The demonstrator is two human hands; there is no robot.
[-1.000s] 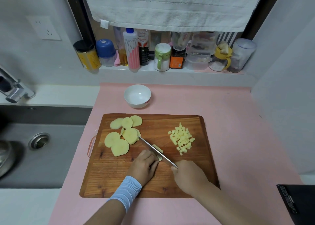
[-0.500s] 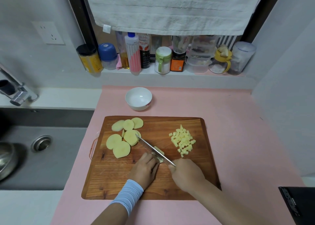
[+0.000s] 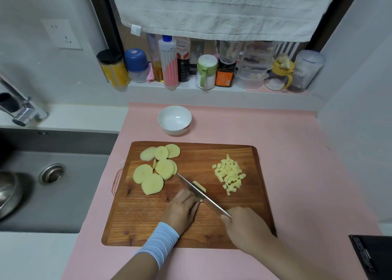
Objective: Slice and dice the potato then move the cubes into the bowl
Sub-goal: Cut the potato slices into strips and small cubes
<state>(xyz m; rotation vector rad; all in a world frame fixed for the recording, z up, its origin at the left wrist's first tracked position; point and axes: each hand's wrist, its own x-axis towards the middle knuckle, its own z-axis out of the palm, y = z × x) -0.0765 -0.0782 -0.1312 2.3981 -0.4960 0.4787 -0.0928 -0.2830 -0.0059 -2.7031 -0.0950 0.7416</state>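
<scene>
Midway: right hand [image 3: 246, 228] grips the knife [image 3: 201, 194], left hand [image 3: 180, 209] pins a slice; some cubes [image 3: 230, 174] are cut, slices [image 3: 157, 169] wait, bowl [image 3: 174, 120] is empty.

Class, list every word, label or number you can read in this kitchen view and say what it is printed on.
Nothing reads with certainty.
Dark sauce bottle with red-and-white label: red lettering, too blurred.
Orange-labelled dark jar: print too small.
Yellow-labelled jar with black lid: unreadable.
Black object at the lower right: grey lettering, illegible.
</scene>
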